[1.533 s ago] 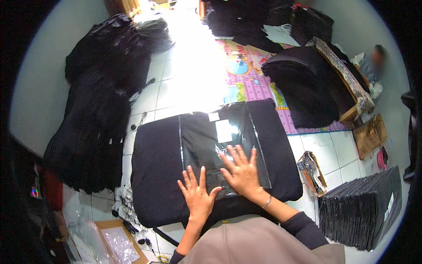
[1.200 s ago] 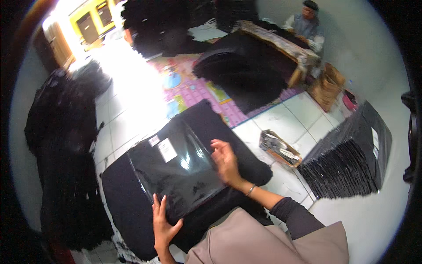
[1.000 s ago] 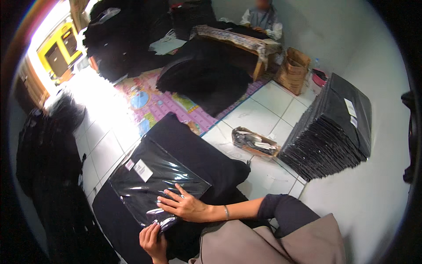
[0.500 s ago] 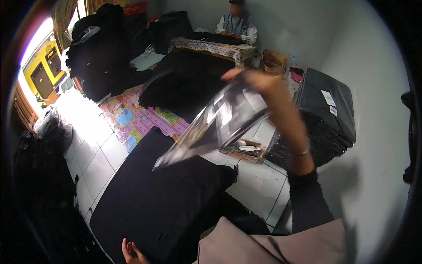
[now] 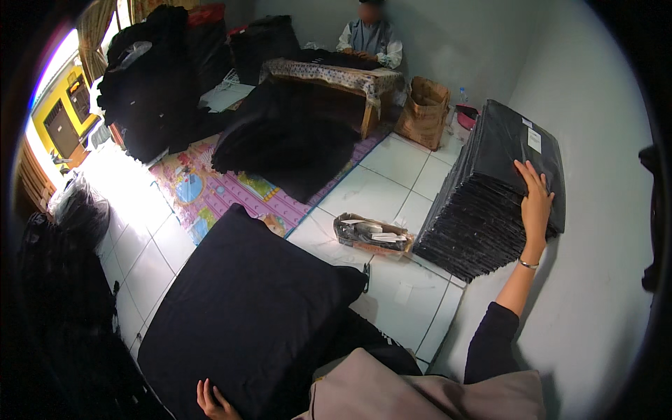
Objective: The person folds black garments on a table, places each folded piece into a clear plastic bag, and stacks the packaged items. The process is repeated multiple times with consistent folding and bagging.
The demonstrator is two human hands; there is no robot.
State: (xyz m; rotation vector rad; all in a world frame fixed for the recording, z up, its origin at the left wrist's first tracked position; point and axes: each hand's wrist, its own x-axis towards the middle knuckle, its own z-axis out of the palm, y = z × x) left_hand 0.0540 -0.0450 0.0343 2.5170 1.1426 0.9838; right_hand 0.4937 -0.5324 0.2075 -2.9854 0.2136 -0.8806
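My right hand (image 5: 536, 203) lies flat with fingers stretched on top of a tall stack of black folded garments in clear plastic sleeves (image 5: 483, 189). The stack leans by the wall, and white labels (image 5: 534, 140) show on its top piece. My left hand (image 5: 215, 402) rests at the near edge of a large black folded cloth (image 5: 238, 301), its fingers apart and touching the fabric. This cloth lies in front of me, broad and mostly smooth. Part of the left hand is cut off by the lower edge of the view.
An open box (image 5: 374, 234) with white slips stands on the tiled floor. Beyond it are a pink patterned mat (image 5: 269, 198), a black cloth heap (image 5: 287, 154) and a brown paper bag (image 5: 423, 115). A person (image 5: 371, 38) sits behind a low table (image 5: 318, 72). Black piles stand left.
My right hand, which held up a clear plastic sleeve over the middle, has moved right and down onto the stack. The sleeve no longer shows in that hand. My left hand has stayed put.
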